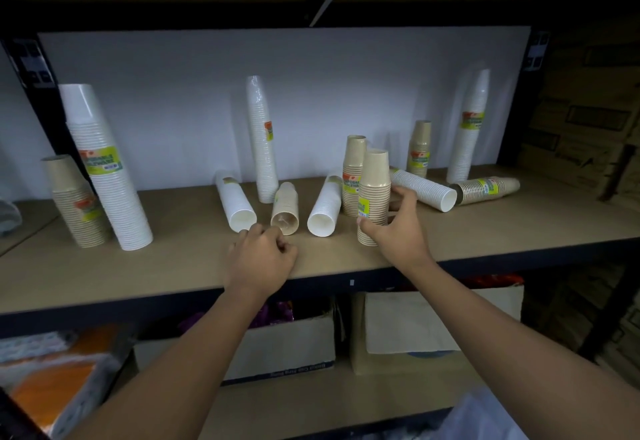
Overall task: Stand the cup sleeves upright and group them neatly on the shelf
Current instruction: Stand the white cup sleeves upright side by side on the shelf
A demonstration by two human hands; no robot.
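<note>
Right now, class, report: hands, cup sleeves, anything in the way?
Right hand grips upright brown sleeve. Left hand curled, empty, on shelf. Five sleeves lying down. Nothing blocking.

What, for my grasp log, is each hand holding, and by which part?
The right hand grips the upright brown cup sleeve by its lower half. The left hand, fingers curled, holds nothing.

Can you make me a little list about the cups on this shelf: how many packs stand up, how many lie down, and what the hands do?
standing up: seven sleeves, four brown, three white
lying down: five sleeves, three white, two brown
right hand: grips the front upright brown sleeve
left hand: fingers curled, holds nothing, beside a lying brown sleeve
shelf: tan board
</note>
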